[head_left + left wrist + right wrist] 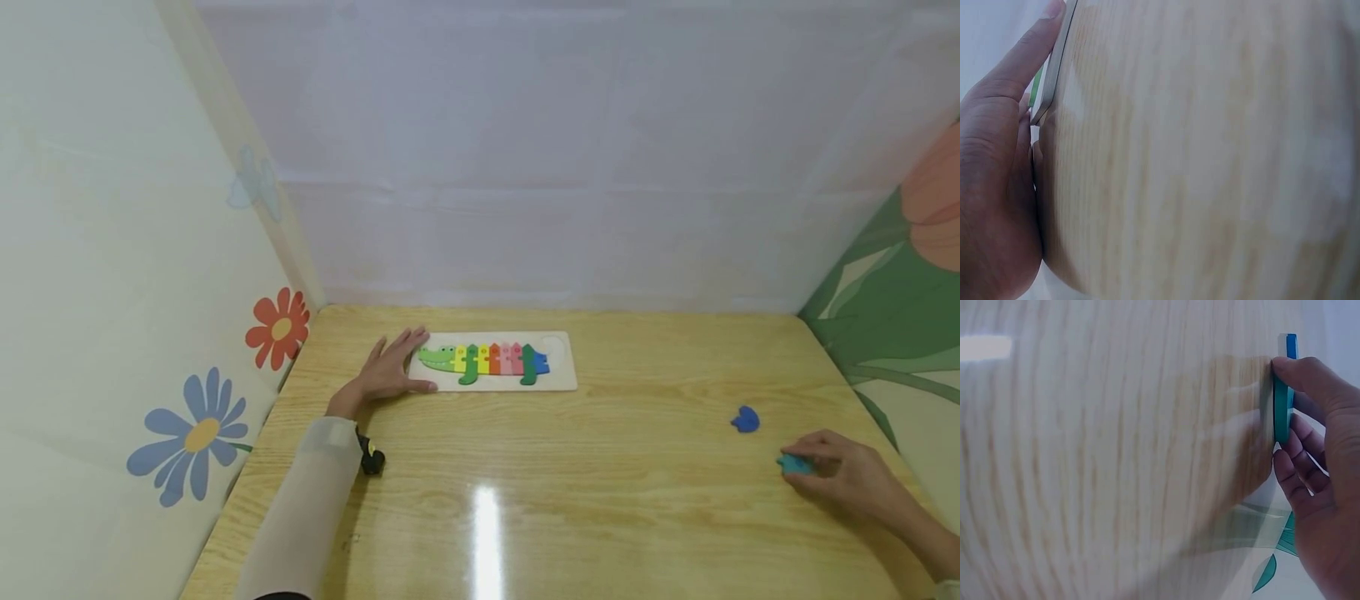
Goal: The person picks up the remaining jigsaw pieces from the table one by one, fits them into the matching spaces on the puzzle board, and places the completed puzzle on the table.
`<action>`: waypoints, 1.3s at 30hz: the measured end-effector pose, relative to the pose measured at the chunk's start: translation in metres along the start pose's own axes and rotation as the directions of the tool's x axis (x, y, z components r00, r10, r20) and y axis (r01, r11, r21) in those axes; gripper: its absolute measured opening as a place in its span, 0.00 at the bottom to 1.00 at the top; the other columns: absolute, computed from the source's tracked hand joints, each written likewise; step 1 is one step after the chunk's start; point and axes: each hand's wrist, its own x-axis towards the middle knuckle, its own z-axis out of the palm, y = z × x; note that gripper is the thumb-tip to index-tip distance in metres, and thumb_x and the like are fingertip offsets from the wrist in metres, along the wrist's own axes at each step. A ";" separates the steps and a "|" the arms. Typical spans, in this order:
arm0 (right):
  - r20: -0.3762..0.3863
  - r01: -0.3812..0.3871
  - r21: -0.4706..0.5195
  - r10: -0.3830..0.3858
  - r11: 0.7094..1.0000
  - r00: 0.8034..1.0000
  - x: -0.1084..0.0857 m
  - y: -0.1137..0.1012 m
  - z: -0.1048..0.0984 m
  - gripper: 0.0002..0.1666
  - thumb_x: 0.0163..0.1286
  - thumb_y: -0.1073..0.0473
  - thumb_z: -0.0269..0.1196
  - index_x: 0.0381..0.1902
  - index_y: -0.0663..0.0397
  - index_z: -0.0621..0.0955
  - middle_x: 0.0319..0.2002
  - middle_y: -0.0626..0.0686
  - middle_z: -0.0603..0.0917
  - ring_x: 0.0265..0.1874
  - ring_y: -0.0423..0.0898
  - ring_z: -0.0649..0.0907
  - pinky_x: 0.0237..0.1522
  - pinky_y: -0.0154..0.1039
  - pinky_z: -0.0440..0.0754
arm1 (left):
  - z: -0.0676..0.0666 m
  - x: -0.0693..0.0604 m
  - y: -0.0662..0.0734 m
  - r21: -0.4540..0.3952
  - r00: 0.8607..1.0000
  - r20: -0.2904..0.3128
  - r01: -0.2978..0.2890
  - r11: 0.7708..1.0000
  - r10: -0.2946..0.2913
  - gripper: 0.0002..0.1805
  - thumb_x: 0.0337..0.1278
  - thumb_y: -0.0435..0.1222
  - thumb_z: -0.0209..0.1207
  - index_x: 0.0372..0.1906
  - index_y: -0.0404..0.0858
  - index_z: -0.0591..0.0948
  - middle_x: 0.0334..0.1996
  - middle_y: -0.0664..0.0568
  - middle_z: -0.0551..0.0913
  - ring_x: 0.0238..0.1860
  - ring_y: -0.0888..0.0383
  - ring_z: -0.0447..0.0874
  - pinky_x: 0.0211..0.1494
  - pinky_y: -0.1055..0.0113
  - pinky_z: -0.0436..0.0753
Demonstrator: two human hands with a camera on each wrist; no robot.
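On the left, my left hand (388,372) rests at the left end of a wooden crocodile puzzle board (495,385). Its fingers are straight and spread: the thumb lies along the near edge, the fingertips by the far corner. Colourful pieces fill the crocodile from green head to blue rear; a pale tail recess (555,343) shows at upper right. Far right, my right hand (847,473) pinches a teal puzzle piece (797,464) between thumb and fingers at the table; its edge shows in the right wrist view (1282,403). A blue puzzle piece (746,419) lies nearby.
The wooden table (637,500) meets a white cloth backdrop (525,208) behind the board. Flower-printed panels stand at left (90,292) and right (900,333). A bright light reflection (487,542) crosses the table's near part.
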 end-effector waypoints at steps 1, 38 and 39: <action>-0.004 0.008 -0.004 -0.008 1.000 1.000 0.001 0.000 0.000 0.24 0.40 0.69 0.86 0.39 0.57 0.92 0.38 0.35 0.83 0.40 0.20 0.77 0.36 0.17 0.75 | 0.000 0.000 -0.001 0.006 1.000 0.000 -0.001 1.000 0.001 0.62 0.56 0.60 0.73 0.86 0.39 0.54 0.87 0.43 0.48 0.87 0.40 0.38 0.83 0.35 0.32; -0.041 0.234 -0.053 -0.237 0.971 0.971 0.048 -0.001 -0.003 0.32 0.26 0.69 0.88 0.38 0.58 0.92 0.37 0.39 0.84 0.41 0.22 0.77 0.39 0.15 0.72 | -0.001 0.000 0.000 0.014 1.000 0.011 0.007 1.000 -0.008 0.63 0.55 0.64 0.71 0.87 0.40 0.53 0.87 0.44 0.48 0.87 0.41 0.38 0.83 0.35 0.32; -0.039 0.232 -0.049 -0.234 0.972 0.972 0.049 -0.002 -0.003 0.32 0.27 0.69 0.88 0.38 0.58 0.92 0.37 0.40 0.84 0.41 0.22 0.78 0.39 0.15 0.72 | 0.000 0.000 -0.001 0.017 1.000 0.010 0.010 1.000 -0.010 0.63 0.55 0.64 0.71 0.87 0.41 0.53 0.87 0.44 0.48 0.87 0.41 0.39 0.83 0.35 0.33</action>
